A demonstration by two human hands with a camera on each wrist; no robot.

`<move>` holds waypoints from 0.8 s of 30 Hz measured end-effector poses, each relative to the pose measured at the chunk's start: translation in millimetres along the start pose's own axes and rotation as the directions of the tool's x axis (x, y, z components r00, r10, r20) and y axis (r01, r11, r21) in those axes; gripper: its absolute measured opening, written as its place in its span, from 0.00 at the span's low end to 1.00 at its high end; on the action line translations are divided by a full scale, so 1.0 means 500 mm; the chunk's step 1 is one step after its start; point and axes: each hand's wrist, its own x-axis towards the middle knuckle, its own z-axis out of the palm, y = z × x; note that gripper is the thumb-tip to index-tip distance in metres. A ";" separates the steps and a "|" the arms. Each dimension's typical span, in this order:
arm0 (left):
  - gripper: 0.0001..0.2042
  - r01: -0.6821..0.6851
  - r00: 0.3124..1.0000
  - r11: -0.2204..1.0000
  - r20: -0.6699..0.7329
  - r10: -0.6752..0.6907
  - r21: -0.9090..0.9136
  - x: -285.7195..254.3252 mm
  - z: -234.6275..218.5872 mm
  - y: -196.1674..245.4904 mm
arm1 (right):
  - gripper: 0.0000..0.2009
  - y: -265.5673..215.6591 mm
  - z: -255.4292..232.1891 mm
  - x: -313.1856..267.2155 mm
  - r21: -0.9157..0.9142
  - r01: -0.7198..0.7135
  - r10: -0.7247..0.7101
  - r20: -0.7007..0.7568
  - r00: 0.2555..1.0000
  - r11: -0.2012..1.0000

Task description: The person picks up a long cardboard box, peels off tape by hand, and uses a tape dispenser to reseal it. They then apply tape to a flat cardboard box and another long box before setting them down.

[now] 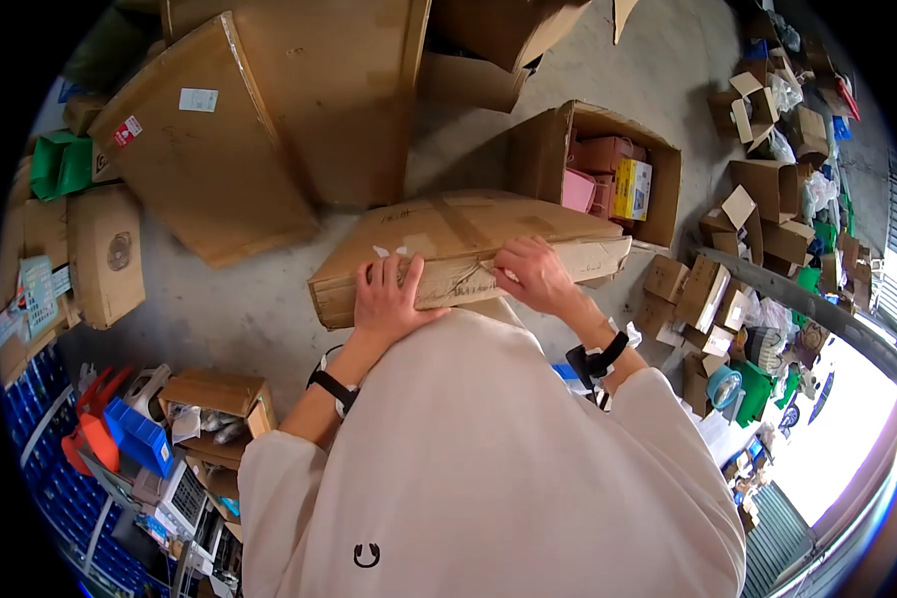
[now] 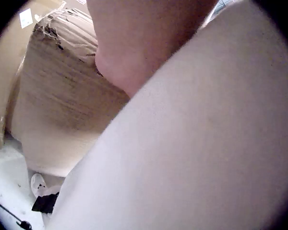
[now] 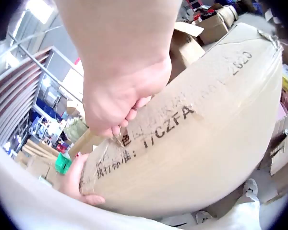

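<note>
A large, worn cardboard box (image 1: 468,221) is tilted up against the front of the person's light shirt. Black printed characters run along its broad side in the right wrist view, and its end is crumpled in the left wrist view. The left hand (image 1: 389,296) holds its left part, fingers spread over the narrow face and thumb bent round the near edge. Farther right on the same face, the right hand (image 1: 536,274) has its fingers curled, pinching a torn bit of packing tape (image 3: 119,139) at the edge. Its fingertips are partly hidden.
An open carton (image 1: 528,159) with pink items and a yellow box (image 1: 632,189) stands beyond the right end. Big flat cartons (image 1: 194,149) lean at the far left. Blue and red bins (image 1: 138,437) crowd the lower left; several small cartons (image 1: 703,294) fill the right.
</note>
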 end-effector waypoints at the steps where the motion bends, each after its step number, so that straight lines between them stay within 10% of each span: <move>1: 0.47 0.000 1.000 1.000 0.001 0.000 0.000 -0.001 0.000 0.002 | 0.06 0.002 -0.003 -0.002 0.043 -0.025 0.024 0.024 0.999 0.999; 7: 0.47 -0.015 1.000 1.000 -0.002 0.015 0.018 0.018 0.004 -0.009 | 0.08 0.033 -0.004 -0.003 0.264 -0.384 0.372 0.095 0.923 0.885; 8: 0.47 -0.008 1.000 1.000 0.016 0.008 0.018 0.005 0.003 -0.003 | 0.09 0.048 -0.009 -0.015 0.582 -0.362 0.482 -0.060 0.874 0.728; 10: 0.46 -0.007 1.000 1.000 0.007 0.007 0.016 -0.007 0.000 0.005 | 0.11 0.135 -0.055 -0.002 0.959 0.005 0.737 -0.221 0.638 0.284; 11: 0.46 -0.012 1.000 1.000 -0.002 0.012 0.020 -0.007 0.000 0.004 | 0.09 0.188 -0.099 -0.006 0.942 0.309 0.620 -0.320 0.716 0.130; 12: 0.46 -0.018 1.000 0.999 -0.009 0.018 0.028 -0.011 0.000 0.008 | 0.05 0.140 -0.165 0.026 0.953 0.257 0.837 -0.271 0.476 0.162; 15: 0.46 0.001 1.000 1.000 0.003 -0.001 0.000 -0.017 0.000 0.018 | 0.04 0.138 -0.195 0.027 0.819 -0.248 0.742 -0.287 0.606 0.518; 18: 0.46 0.009 1.000 1.000 0.008 -0.009 -0.003 -0.023 0.004 0.022 | 0.07 0.115 -0.126 0.047 0.221 -0.503 0.548 -0.263 0.794 0.836; 22: 0.47 0.010 1.000 1.000 0.001 -0.010 0.007 -0.017 -0.002 0.020 | 0.09 0.122 0.000 0.106 0.063 -0.221 0.219 0.026 0.975 0.973; 24: 0.47 0.009 1.000 1.000 -0.011 -0.009 0.004 -0.009 -0.001 0.016 | 0.11 0.122 0.055 0.153 0.042 -0.233 0.205 0.347 0.915 0.972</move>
